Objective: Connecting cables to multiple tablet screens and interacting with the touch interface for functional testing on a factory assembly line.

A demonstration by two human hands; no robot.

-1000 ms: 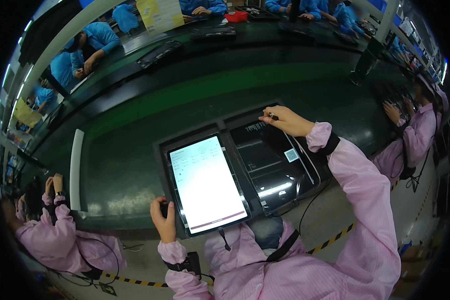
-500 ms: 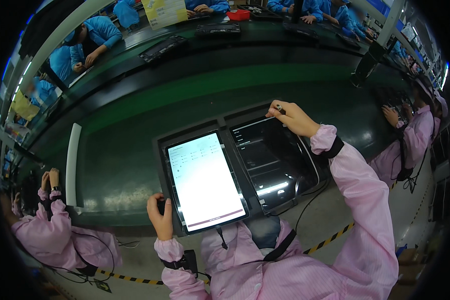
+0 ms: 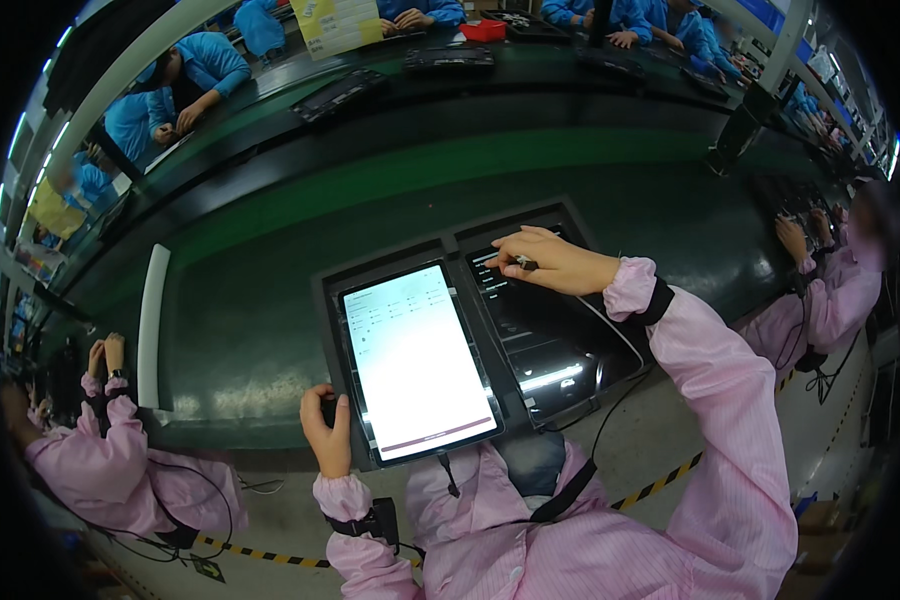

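A tablet with a bright white screen (image 3: 420,360) lies in the left bay of a black two-bay tray (image 3: 331,330). In the right bay is a second tablet with a dark screen (image 3: 530,335), showing a few short lines of pale text. My right hand (image 3: 565,264) hovers over or touches that screen's upper part, fingers bent together around a small dark thing too hidden to name. Beside the tray's lower left edge, my left hand (image 3: 327,432) is curled, with something black between thumb and fingers that I cannot make out.
A long pale strip (image 3: 153,330) lies on the green bench mat (image 3: 240,330) to the left. Cables (image 3: 610,420) hang by the tray's near edge. Co-workers in pink sit on both sides; others in blue work across the bench. A dark post (image 3: 740,125) stands at the far right.
My right hand has come down and left from the dark tablet's top edge onto its upper screen area. My left hand stays by the tray. The view has shifted slightly.
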